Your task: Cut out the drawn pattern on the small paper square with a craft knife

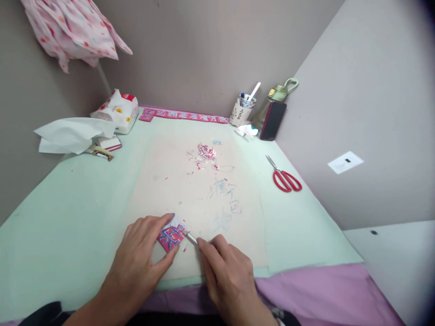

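A small square carving block (pixel 170 239), pink with blue strokes and whitish cut areas, lies on the pale board in front of me. My left hand (pixel 142 246) grips it between thumb and fingers at its near and far edges. My right hand (pixel 226 267) is closed around a slim carving knife (pixel 192 238). The knife's tip meets the block's right side or hovers just over it; I cannot tell which. A few red and white shavings lie around the block.
The board (pixel 156 181) bears a heap of shavings (pixel 206 154) and faint blue writing. Red-handled scissors (pixel 283 175) lie at right. Behind stand a phone (pixel 273 121), a bottle (pixel 263 113) and a pen cup (pixel 240 113). Carved pieces (pixel 190 116) line the wall; a tissue pack (pixel 118 111) is left.
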The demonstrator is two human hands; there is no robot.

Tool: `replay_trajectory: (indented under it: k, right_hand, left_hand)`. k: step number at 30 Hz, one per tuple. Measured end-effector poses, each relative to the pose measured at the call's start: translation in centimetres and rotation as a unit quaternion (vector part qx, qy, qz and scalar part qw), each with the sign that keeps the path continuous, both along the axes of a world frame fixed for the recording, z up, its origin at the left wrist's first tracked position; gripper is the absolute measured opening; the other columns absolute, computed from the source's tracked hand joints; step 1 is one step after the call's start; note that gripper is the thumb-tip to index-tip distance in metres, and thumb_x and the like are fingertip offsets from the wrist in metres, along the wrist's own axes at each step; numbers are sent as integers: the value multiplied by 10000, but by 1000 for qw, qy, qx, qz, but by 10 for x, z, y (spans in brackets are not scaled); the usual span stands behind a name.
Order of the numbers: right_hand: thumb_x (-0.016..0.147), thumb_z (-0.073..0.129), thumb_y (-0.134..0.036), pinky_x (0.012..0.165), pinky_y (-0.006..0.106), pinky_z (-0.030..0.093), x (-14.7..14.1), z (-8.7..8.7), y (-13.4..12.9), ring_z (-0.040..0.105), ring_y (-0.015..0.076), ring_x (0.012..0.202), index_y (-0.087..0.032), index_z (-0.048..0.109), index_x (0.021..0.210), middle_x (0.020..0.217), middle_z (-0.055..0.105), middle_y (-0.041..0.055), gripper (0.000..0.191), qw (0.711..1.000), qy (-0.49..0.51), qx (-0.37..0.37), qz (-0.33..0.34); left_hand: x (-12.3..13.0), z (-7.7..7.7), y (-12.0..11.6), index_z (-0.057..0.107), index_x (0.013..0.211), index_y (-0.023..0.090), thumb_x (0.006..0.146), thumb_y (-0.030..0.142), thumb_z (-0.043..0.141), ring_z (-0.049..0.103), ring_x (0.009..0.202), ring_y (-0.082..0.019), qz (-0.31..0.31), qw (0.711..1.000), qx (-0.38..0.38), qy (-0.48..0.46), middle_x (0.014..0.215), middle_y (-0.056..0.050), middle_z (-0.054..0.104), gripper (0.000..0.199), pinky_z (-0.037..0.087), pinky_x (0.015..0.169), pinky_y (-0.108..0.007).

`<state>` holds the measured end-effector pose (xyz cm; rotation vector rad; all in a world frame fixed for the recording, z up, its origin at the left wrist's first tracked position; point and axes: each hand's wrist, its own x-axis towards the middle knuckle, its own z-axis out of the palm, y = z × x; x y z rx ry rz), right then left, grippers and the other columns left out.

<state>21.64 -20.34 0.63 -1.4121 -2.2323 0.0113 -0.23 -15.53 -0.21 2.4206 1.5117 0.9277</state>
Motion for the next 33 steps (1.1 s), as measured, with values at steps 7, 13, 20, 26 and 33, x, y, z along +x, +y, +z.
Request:
replay_trajectory:
  k: [7,13,20,26,33]
  right_hand:
    - [1038,421,-121,566,290,448,1,0,1,585,173,613,-163,604,1259,851,627,57,290,1000,18,-6,4]
    - [1031,446,-121,589,295,457,0,-5,0,594,181,641,-178,590,1284,874,627,54,296,999,26,-16,-10]
    - [1031,435,-112,584,275,469,-3,-1,1,608,174,644,-182,611,1232,860,619,48,275,997,74,-22,-18]
    - [1038,437,-130,567,267,462,-6,3,2,612,167,626,-190,628,1191,853,625,44,252,994,96,-36,-23]
    - [1054,413,-148,582,271,464,-2,0,-2,612,167,629,-186,635,1218,831,628,49,278,999,40,-5,-27]
  left_hand:
    - [0,1,-1,536,1319,226,966,351,595,671,972,-275,-5,1000,3,2,1090,-62,713,379,504,869,-409]
    - [1,2,0,503,1328,181,991,324,558,658,987,-274,-12,999,8,32,1099,-85,688,370,489,879,-416]
    - [-1,2,-1,507,1329,183,1006,334,541,654,1007,-274,-15,1000,-1,23,1112,-83,688,358,481,888,-412]
    - [0,1,0,526,1314,196,993,365,560,670,992,-279,-8,1000,-2,22,1104,-80,710,364,492,872,-411]
    - [-2,4,0,554,1295,213,966,358,587,691,995,-282,-4,1000,-8,7,1111,-68,735,361,516,868,-412]
